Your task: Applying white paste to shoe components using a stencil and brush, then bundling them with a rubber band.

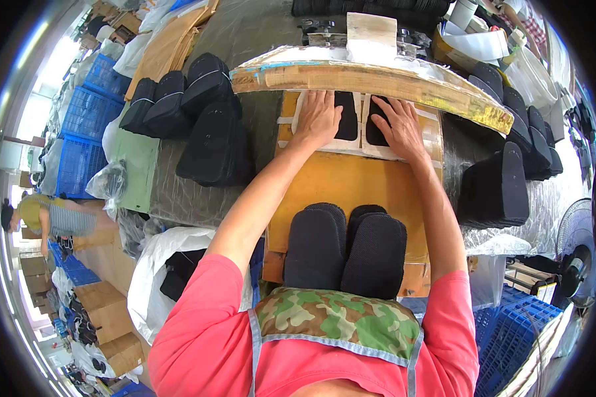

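Note:
My left hand [319, 120] lies flat, fingers stretched out, on the left side of a white-bordered holder, its thumb at the edge of a black insole-shaped piece [346, 120]. With fingers spread, my right hand [400, 129] rests over a second black piece [375, 137] and the holder around it, covering part of that piece. Neither hand grips anything. Fingertips of both reach close to a paint-stained wooden frame [371, 77], which hides the pieces' far ends. Under the holder is a yellow-brown board [351, 182]. Two stacks of black insole pieces [314, 245] [376, 255] sit directly before me.
Bundled black stacks [167, 106] and a tall stack [216, 147] stand left. More stacks [495, 188] stand right. A white sack [155, 281] is at lower left, blue crates [520, 331] lower right, a fan [575, 248] far right. Another person [53, 215] is at far left.

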### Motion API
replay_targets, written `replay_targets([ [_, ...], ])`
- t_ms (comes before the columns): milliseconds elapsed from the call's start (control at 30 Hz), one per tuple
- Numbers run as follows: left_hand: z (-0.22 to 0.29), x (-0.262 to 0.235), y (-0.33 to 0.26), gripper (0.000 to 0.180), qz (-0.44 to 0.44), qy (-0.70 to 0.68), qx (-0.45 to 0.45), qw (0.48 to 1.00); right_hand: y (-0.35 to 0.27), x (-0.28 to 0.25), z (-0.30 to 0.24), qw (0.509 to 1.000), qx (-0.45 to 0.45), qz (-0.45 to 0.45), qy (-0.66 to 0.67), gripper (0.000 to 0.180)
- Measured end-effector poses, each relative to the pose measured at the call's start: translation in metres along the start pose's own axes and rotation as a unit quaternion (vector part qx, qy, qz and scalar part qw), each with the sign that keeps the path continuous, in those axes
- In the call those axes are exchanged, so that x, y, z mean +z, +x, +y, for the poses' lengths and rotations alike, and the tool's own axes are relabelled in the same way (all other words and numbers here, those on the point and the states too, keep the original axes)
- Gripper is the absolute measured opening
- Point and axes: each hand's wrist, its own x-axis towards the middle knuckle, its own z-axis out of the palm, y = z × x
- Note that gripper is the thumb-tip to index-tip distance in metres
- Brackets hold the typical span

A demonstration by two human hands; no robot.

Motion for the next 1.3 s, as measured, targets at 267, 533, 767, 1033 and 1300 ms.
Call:
replay_targets([
  [267,-0.005,0.004,-0.002,0.056,0.092,0.015,0.055,0.994,-0.004,0.002,0.005,0.999,0.039,0.009,0.018,0.04],
  [533,-0.007,-0.005,-0.004,0.045,0.149,-0.001,0.08,0.986,-0.007,-0.007,0.0,0.999,0.011,-0.009,-0.035,0.046],
  [767,-0.012,-0.006,-0.006,0.052,0.081,0.004,0.04,0.996,-0.009,-0.001,0.015,0.996,0.037,0.075,0.032,0.034],
  [1033,0.009,-0.101,-0.046,0.053,0.329,-0.487,-0.074,0.806,-0.054,-0.043,0.012,0.997,0.045,0.062,-0.016,0.03],
  [1300,0.007,-0.138,-0.08,0.054,0.245,-0.421,0.029,0.873,-0.057,-0.161,-0.089,0.977,-0.012,-0.137,0.164,0.026],
])
